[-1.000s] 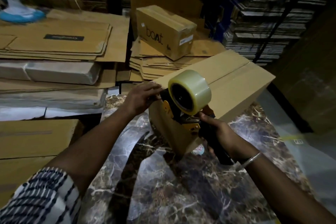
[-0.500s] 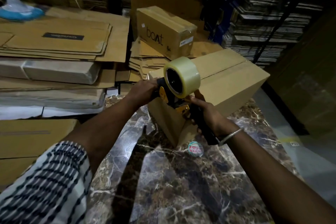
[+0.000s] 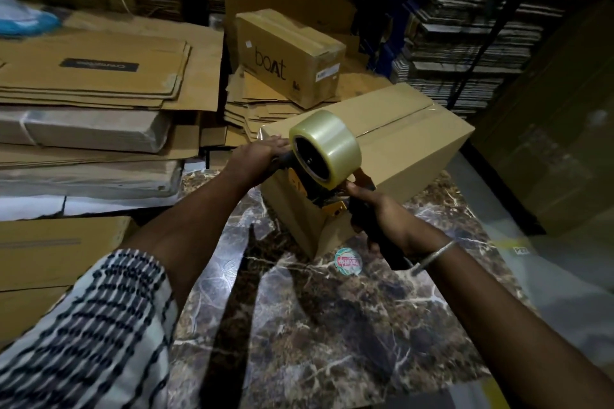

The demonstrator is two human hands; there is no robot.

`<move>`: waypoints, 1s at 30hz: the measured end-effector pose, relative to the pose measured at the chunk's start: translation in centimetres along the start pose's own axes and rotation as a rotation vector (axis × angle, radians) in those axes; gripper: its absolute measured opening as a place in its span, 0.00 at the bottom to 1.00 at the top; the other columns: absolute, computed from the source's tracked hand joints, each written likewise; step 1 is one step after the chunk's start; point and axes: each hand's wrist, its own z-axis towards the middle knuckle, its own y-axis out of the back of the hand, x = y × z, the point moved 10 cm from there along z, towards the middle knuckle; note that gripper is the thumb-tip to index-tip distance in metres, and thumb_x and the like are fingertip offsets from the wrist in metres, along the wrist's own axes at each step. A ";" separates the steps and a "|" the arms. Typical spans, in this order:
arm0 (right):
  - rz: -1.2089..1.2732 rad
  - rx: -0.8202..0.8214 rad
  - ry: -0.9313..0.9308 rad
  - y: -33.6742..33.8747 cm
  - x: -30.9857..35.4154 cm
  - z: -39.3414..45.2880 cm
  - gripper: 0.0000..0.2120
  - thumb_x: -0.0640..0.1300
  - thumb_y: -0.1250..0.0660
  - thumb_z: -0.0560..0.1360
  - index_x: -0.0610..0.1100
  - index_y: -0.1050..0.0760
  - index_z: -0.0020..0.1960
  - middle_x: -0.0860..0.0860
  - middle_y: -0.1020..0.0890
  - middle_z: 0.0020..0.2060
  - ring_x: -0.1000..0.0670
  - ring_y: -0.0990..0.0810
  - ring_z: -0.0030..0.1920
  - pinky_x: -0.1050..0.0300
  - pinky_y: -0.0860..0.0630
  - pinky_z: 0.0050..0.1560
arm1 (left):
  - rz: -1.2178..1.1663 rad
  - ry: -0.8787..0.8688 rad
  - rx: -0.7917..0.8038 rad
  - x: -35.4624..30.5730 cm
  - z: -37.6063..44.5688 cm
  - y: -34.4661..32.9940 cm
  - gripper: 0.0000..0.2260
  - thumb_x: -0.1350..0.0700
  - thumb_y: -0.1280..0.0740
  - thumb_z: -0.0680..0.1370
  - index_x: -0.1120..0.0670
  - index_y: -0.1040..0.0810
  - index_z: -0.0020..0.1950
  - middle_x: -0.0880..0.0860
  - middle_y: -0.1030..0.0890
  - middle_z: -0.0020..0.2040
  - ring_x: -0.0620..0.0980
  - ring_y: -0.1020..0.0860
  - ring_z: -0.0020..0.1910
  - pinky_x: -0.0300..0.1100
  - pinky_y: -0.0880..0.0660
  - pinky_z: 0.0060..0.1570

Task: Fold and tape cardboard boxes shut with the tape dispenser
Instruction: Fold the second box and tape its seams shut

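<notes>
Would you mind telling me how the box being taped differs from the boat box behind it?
The box being taped is plain, while the boat box carries printed lettering and a white label. The box being taped stands on the marble table with the left hand on its near edge and the tape dispenser, held by the right hand, against it; the boat box sits untouched on flattened cardboard. Both are closed brown cardboard.

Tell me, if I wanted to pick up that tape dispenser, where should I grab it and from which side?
Probably by the dark handle, coming from the near side, as the right hand wraps it now. The handle juts back toward the person, clear of the tape roll and the end pressed against the cardboard box. The left hand rests on the front of the tape dispenser at the box's near edge.
</notes>
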 end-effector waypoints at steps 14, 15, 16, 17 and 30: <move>0.138 -0.044 0.018 1.9 -4.6 -1.7 0.25 0.70 0.35 0.72 0.48 0.21 0.48 0.42 0.28 0.35 0.45 0.38 0.26 0.50 0.45 0.29 | 0.028 -0.057 0.133 -0.6 -1.1 -1.8 0.28 0.40 0.39 0.81 0.40 0.45 0.78 0.44 0.43 0.80 0.46 0.48 0.80 0.75 0.54 0.71; 0.146 -0.042 0.024 1.8 -4.7 -1.6 0.25 0.69 0.35 0.72 0.49 0.21 0.52 0.44 0.27 0.35 0.44 0.37 0.26 0.51 0.43 0.29 | -0.008 -0.119 0.086 -1.8 -1.3 -1.4 0.27 0.41 0.41 0.81 0.41 0.45 0.78 0.45 0.42 0.79 0.46 0.48 0.79 0.72 0.55 0.72; 0.148 -0.037 0.033 1.8 -4.7 -1.5 0.26 0.69 0.35 0.72 0.48 0.21 0.54 0.44 0.27 0.35 0.44 0.37 0.26 0.52 0.42 0.29 | -0.043 -0.172 0.043 -2.9 -1.5 -1.2 0.25 0.42 0.42 0.81 0.44 0.41 0.78 0.46 0.40 0.78 0.48 0.45 0.78 0.68 0.54 0.72; 0.140 -0.038 0.039 1.9 -4.7 -1.4 0.27 0.70 0.34 0.71 0.48 0.22 0.56 0.44 0.27 0.36 0.44 0.36 0.26 0.51 0.41 0.29 | -0.058 -0.220 0.024 -4.0 -1.5 -1.3 0.23 0.45 0.41 0.81 0.48 0.34 0.76 0.49 0.36 0.77 0.52 0.39 0.77 0.66 0.52 0.71; 0.115 -0.012 0.028 1.8 -3.3 -0.6 0.35 0.71 0.36 0.71 0.37 0.25 0.52 0.41 0.29 0.36 0.45 0.36 0.24 0.51 0.41 0.27 | -0.018 -0.236 -0.032 -5.4 -0.7 -2.9 0.07 0.65 0.30 0.75 0.60 0.15 0.50 0.63 0.17 0.57 0.64 0.20 0.59 0.80 0.44 0.65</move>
